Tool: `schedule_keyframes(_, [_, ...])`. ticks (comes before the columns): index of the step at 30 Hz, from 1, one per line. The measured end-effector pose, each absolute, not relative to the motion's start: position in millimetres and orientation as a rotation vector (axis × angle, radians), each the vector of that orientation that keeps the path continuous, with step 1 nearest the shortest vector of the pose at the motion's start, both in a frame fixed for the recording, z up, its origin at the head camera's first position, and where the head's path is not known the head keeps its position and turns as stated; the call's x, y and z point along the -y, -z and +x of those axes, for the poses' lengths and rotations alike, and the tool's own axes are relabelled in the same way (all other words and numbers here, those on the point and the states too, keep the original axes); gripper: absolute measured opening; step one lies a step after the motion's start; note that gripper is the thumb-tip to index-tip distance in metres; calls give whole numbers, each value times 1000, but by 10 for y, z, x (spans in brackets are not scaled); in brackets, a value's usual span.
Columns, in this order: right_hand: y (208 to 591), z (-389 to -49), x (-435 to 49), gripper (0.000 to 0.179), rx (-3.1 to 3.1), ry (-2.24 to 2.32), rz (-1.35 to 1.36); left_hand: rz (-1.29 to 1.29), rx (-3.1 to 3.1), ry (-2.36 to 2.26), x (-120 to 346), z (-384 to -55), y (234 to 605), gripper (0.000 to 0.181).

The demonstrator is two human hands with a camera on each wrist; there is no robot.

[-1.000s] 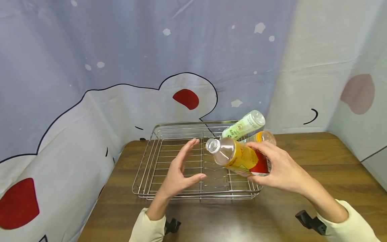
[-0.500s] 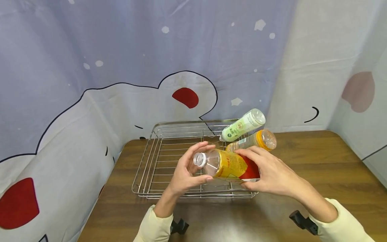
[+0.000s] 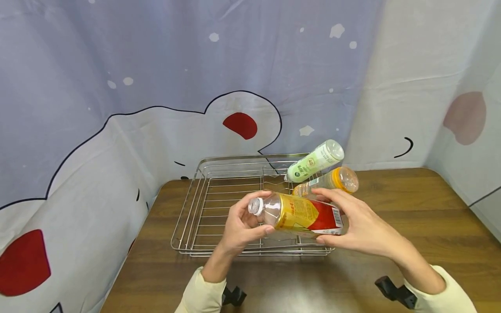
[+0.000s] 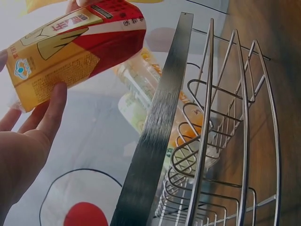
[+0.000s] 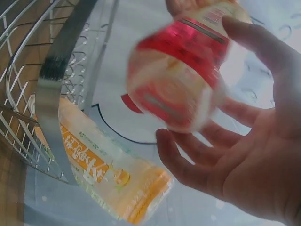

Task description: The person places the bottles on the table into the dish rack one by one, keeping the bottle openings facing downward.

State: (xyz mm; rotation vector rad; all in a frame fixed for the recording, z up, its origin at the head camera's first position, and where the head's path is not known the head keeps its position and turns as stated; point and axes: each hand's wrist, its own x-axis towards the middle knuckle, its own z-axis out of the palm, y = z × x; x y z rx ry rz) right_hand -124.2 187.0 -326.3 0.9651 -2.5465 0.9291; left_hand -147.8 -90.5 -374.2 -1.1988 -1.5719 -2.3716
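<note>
A clear plastic bottle (image 3: 301, 213) with a yellow and red label lies nearly level between both hands above the wire rack (image 3: 221, 252). Its neck, without a cap, points left. My left hand (image 3: 238, 226) holds it round the shoulder, thumb at its lower side. At the base end my right hand (image 3: 362, 221) spans it with thumb and fingers; the bottle (image 5: 174, 80) is blurred in the right wrist view. Behind it, a bottle with an orange label (image 3: 322, 181) and one with a green and white label (image 3: 315, 163) lean in the rack, bases up and to the right.
The rack stands on a brown wooden table (image 3: 156, 278); its flat metal rim (image 4: 153, 117) passes close by the left hand. A printed cloth (image 3: 176, 65) hangs behind and along the sides. Each wrist wears a black mount.
The bottle has come left and down into my left hand, which has closed round its shoulder. My right hand has lately shifted slightly right, uncovering the barcode. The leaning bottles stay put.
</note>
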Motion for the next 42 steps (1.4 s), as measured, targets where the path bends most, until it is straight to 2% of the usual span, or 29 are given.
schedule_keyframes(4, [3345, -1199, -1930, 95, 2490, -1135, 923, -1224, 1445, 2438, 907, -1485, 3783, 48])
schedule_keyframes(9, [3529, -1152, -1761, 85, 2380, -1449, 969, -1162, 1336, 2560, 834, -1412, 3811, 38])
schedule_keyframes(17, [3486, -1099, -1536, 80, 2258, -1413, 989, -1165, 1323, 2505, 727, -1385, 3636, 31])
schedule_keyframes(26, [3431, -1104, -1617, 74, 2362, -1483, 947, -1223, 1341, 2520, 786, -1387, 3664, 40])
schedule_keyframes(36, [3408, -1110, -1684, 91, 2444, -1332, 1084, -1210, 1466, 2601, 801, -1372, 3741, 65])
schedule_keyframes(42, [3387, -1100, -1728, 94, 2482, -1224, 1069, -1249, 1539, 2572, 818, -1376, 3764, 64])
